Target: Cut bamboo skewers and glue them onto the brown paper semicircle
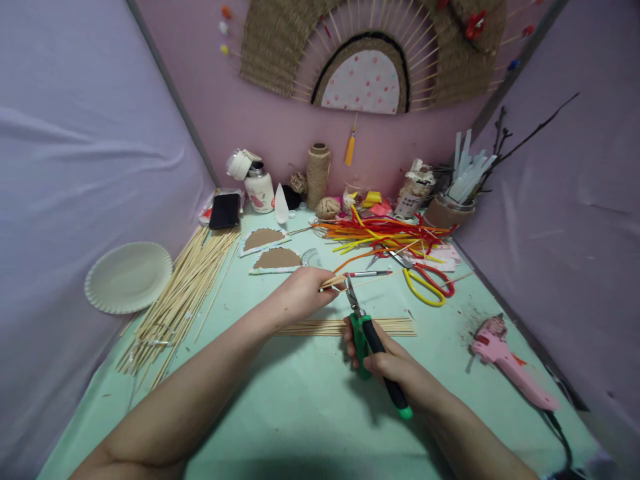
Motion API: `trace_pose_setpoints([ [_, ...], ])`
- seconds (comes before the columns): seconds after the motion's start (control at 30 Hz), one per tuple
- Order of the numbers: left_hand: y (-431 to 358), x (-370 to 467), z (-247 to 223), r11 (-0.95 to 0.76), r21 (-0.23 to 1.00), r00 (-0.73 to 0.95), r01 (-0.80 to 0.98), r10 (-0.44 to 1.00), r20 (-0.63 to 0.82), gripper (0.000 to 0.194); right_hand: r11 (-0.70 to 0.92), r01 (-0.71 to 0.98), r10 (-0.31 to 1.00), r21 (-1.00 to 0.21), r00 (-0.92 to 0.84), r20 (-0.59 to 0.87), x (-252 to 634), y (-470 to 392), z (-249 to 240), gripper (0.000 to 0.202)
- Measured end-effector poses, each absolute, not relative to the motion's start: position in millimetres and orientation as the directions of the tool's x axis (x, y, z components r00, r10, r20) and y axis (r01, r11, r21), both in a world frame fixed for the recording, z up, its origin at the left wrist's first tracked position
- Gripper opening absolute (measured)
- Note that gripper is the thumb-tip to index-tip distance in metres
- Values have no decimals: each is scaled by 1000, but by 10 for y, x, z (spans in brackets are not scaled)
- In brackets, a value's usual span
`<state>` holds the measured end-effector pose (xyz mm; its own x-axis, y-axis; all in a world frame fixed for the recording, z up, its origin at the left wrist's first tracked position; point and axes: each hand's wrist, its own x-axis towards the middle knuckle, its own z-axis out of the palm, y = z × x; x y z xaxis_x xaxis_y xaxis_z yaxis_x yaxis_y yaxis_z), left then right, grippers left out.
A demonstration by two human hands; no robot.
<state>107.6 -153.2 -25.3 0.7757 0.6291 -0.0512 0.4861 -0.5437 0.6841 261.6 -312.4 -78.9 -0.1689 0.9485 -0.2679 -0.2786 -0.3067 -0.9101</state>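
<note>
In my left hand (305, 291) a short bundle of thin bamboo sticks (333, 283) is pinched, its ends poking out past my fingers. My right hand (385, 367) is wrapped round cutting shears (361, 337) with green and black handles. The blades of the shears point up and away from me, right beside the ends of the held sticks; whether they touch is hard to tell. Under both hands, a row of long bamboo sticks (390, 327) lies flat across the table, partly covered by the hands and shears.
A large pile of bamboo sticks (173, 300) and a white plate (127, 277) lie at left. Coloured pipe cleaners (380, 230) and scissors (425, 287) are behind my hands. On the right rests a pink glue gun (515, 373) with its cord. Two cardboard half-circles (277, 259) lie left of centre.
</note>
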Motion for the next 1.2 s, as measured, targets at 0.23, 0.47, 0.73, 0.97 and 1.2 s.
trace_pose_setpoints([
  [0.23,-1563,1079,-222,-543,671,775,505,627,-77,20,-315,-282,947,-906,-149,-284,2606,-3109,-761,50],
  [0.47,-1589,1101,-195,-542,671,780,505,619,-87,16,-317,-290,948,-903,-137,-288,2603,-3116,-774,48],
  [0.73,-1609,1105,-199,-549,663,778,508,624,-80,15,-319,-297,947,-900,-127,-294,2584,-3122,-768,47],
  [0.97,-1608,1113,-206,-548,663,773,510,631,-73,17,-333,-283,943,-900,-113,-313,2587,-3114,-732,43],
  [1.2,-1622,1119,-210,-560,650,774,514,629,-70,16,-327,-288,945,-900,-123,-304,2584,-3115,-745,45],
])
